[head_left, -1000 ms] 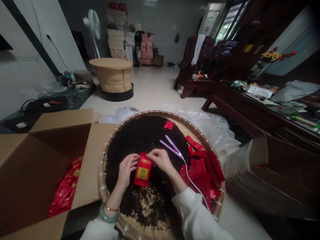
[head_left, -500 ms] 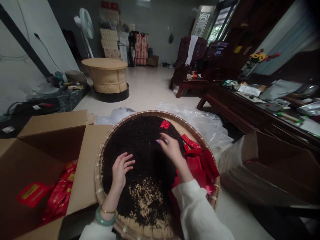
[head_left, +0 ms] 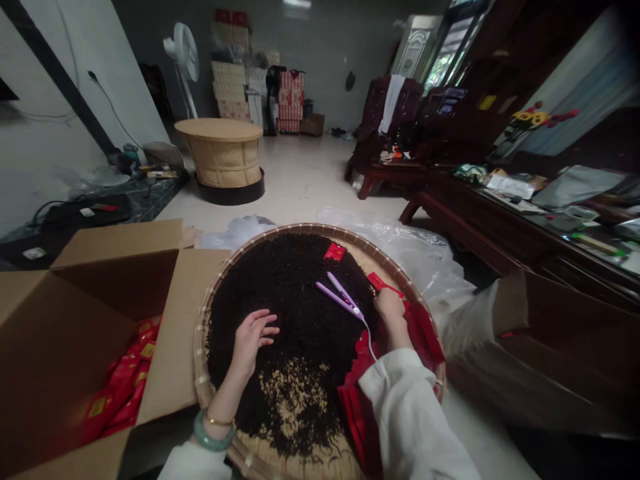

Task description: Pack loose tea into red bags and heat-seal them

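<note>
Dark, loose dried leaves that look like tea cover much of a round woven bamboo tray. My left hand hovers over their left side, fingers apart and holding nothing. At the tray's right side, my right hand is curled down at a pile of red packets; its fingertips are hidden, so what they grip cannot be made out. Just left of that hand, a purple mini hair straightener lies on the leaves, its jaws apart and its white cord running under my sleeve. One small red packet rests near the far rim.
An open cardboard box on the left holds several filled red packets. Another carton stands at right. Plastic sheeting lies behind the tray. Further back are a drum-shaped basket, a fan and a dark wooden table.
My right hand has moved right, from above the leaves to the red pile, uncovering the straightener. A red packet above the box has dropped onto the others. My left hand stays nearly in place.
</note>
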A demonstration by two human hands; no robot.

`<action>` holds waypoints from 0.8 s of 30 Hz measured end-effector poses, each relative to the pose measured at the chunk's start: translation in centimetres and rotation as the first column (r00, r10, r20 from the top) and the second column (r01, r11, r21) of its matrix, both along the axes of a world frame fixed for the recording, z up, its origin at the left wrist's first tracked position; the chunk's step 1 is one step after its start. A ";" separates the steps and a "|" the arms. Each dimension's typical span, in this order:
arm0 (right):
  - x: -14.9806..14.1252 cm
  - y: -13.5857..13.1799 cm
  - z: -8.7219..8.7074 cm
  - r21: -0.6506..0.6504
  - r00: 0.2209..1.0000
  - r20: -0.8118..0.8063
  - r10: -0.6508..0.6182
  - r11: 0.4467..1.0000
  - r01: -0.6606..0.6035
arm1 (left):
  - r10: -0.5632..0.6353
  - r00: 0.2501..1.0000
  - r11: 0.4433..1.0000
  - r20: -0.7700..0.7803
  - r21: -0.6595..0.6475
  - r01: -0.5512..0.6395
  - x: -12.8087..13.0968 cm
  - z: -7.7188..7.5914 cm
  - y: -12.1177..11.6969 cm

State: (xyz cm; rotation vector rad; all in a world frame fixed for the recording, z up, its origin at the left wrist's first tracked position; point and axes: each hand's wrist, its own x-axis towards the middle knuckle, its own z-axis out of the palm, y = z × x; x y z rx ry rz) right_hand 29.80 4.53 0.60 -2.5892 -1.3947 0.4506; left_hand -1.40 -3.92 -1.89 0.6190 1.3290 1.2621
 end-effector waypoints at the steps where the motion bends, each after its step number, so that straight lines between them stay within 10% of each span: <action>1: -0.1 -0.3 0.7 0.034 1.000 0.010 -0.012 0.999 0.012 | -0.004 1.000 1.000 0.001 -0.005 0.004 0.0 0.0 0.0; 4: -1.8 -2.0 2.6 0.271 1.000 -0.010 0.014 0.963 -0.011 | -0.064 0.997 0.998 0.033 -0.019 0.064 0.1 0.1 -0.2; 6: -4.6 -3.8 3.2 0.673 0.952 -0.227 0.204 0.740 0.002 | -0.149 0.984 0.988 0.102 -0.022 0.152 0.3 0.5 -0.4; 8: -8.5 -5.8 2.7 0.789 0.792 -0.464 0.397 0.591 0.166 | -0.238 0.952 0.970 0.195 0.002 0.242 0.4 1.0 -0.6; 14: -17.3 -10.4 -2.9 0.488 0.179 -0.873 0.454 0.803 0.343 | -0.164 0.981 0.978 0.101 0.147 0.148 0.5 1.1 -0.9; 17: -17.1 -11.1 -4.5 0.562 0.296 -0.810 0.507 0.815 0.142 | 0.000 1.000 0.982 -0.024 0.189 0.005 0.2 0.5 -0.7; 21: -15.1 -10.6 -3.2 0.826 0.676 -0.177 0.715 0.481 -0.293 | -0.108 0.977 0.967 -0.185 0.207 0.146 0.2 0.3 -0.6; 24: -14.4 -9.5 -1.9 0.736 0.603 0.223 0.766 0.273 -0.619 | -0.243 0.925 0.925 -0.293 0.219 0.312 0.5 0.3 -0.7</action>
